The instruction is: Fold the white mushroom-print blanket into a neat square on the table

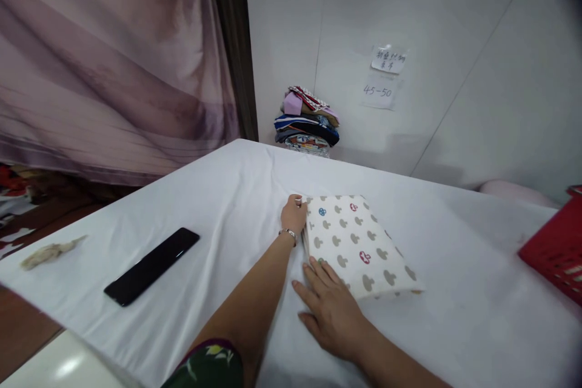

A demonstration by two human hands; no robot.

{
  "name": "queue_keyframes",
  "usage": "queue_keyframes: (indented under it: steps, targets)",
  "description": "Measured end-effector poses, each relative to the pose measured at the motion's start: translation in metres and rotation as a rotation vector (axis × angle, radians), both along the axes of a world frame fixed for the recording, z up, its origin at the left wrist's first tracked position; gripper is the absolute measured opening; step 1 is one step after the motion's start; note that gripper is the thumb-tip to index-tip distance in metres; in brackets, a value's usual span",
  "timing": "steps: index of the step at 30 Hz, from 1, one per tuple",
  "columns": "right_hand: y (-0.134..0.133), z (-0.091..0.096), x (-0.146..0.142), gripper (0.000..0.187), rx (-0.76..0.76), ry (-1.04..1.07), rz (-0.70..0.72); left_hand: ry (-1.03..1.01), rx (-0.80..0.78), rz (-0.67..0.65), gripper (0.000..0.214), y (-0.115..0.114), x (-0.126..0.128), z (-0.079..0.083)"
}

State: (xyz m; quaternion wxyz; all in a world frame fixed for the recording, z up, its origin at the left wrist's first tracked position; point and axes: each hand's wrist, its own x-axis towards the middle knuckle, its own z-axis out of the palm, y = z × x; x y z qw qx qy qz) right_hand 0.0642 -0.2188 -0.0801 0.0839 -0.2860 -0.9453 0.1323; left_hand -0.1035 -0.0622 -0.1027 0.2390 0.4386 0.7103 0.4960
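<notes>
A folded white cloth (359, 236) printed with grey, red and blue mushrooms lies flat on the white-covered table. My left hand (294, 215), with a bracelet at the wrist, is closed on the cloth's far left corner, and its fingertips are partly hidden. Close to the near left corner, my right hand (330, 312) is spread palm down. Its forefinger and the fingers beside it rest on the cloth's edge, while the thumb is apart from it over the table covering.
A black phone-like slab (152, 267) and a beige scrap (50, 253) lie on the left of the white covering (227, 206). Folded fabrics (307, 124) are stacked by the wall. A red basket (557, 242) stands at the right edge. A pink curtain (113, 60) hangs at left.
</notes>
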Motion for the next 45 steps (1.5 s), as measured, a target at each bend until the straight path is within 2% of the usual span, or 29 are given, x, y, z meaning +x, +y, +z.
queue_keyframes:
  steps: [2, 5, 10, 12, 15, 16, 18, 21, 24, 27, 29, 32, 34, 36, 38, 40, 42, 45]
  targets:
    - [0.000, 0.002, 0.000, 0.052, 0.008, 0.008, -0.007, 0.117, -0.044, 0.003, 0.021, -0.001, -0.001, 0.002]
    - [-0.002, 0.005, -0.001, 0.051, 0.027, 0.010, -0.012, 0.152, -0.080, 0.016, 0.022, -0.001, -0.006, 0.006]
    - [-0.005, 0.008, -0.002, 0.049, 0.056, 0.011, -0.024, 0.387, -0.026, 0.031, 0.023, -0.010, -0.009, 0.020]
    - [-0.007, 0.009, -0.002, 0.049, 0.067, 0.022, -0.024, 0.503, 0.100, -0.053, 0.020, -0.018, 0.000, 0.027]
    - [-0.006, 0.012, -0.002, 0.047, 0.077, 0.026, -0.011, 0.695, 0.266, -0.307, 0.032, -0.030, 0.023, 0.029]
    - [-0.006, 0.013, -0.002, 0.046, 0.080, 0.023, -0.011, 0.758, 0.243, -0.385, 0.039, -0.033, 0.031, 0.027]
    - [-0.005, 0.014, -0.002, 0.046, 0.079, 0.010, -0.009, 0.849, 0.101, -0.472, 0.051, -0.036, 0.043, 0.020]
    - [-0.006, 0.014, -0.002, 0.045, 0.046, 0.012, -0.009, 0.907, -0.085, -0.494, 0.061, -0.035, 0.049, 0.011]
    - [-0.006, 0.016, 0.002, 0.046, -0.051, 0.075, 0.049, 0.937, -0.095, -0.475, 0.065, -0.034, 0.047, 0.009]
    - [0.003, 0.029, 0.011, 0.038, -0.190, 0.208, 0.117, 0.935, -0.082, -0.425, 0.067, -0.035, 0.046, 0.011]
    - [0.019, 0.040, 0.021, 0.034, -0.203, 0.306, 0.053, 0.924, -0.096, -0.408, 0.067, -0.036, 0.046, 0.011]
    - [0.055, 0.048, 0.040, 0.037, -0.020, 0.319, -0.215, 0.915, -0.076, -0.403, 0.065, -0.036, 0.046, 0.009]
    - [0.076, 0.041, 0.051, 0.046, 0.079, 0.157, -0.442, 0.904, -0.042, -0.390, 0.064, -0.036, 0.045, 0.006]
    - [0.090, 0.026, 0.060, 0.055, 0.055, -0.042, -0.584, 0.882, -0.042, -0.358, 0.065, -0.036, 0.045, 0.005]
    - [0.094, 0.010, 0.065, 0.058, 0.018, -0.162, -0.617, 0.852, -0.066, -0.321, 0.067, -0.038, 0.045, 0.006]
    - [0.094, 0.003, 0.068, 0.057, 0.003, -0.204, -0.610, 0.814, -0.109, -0.275, 0.070, -0.040, 0.046, 0.009]
    - [0.094, 0.005, 0.067, 0.056, -0.027, -0.215, -0.608, 0.778, -0.149, -0.244, 0.073, -0.042, 0.048, 0.011]
    - [0.104, 0.023, 0.058, 0.055, -0.048, -0.207, -0.592, 0.748, -0.183, -0.242, 0.074, -0.043, 0.049, 0.014]
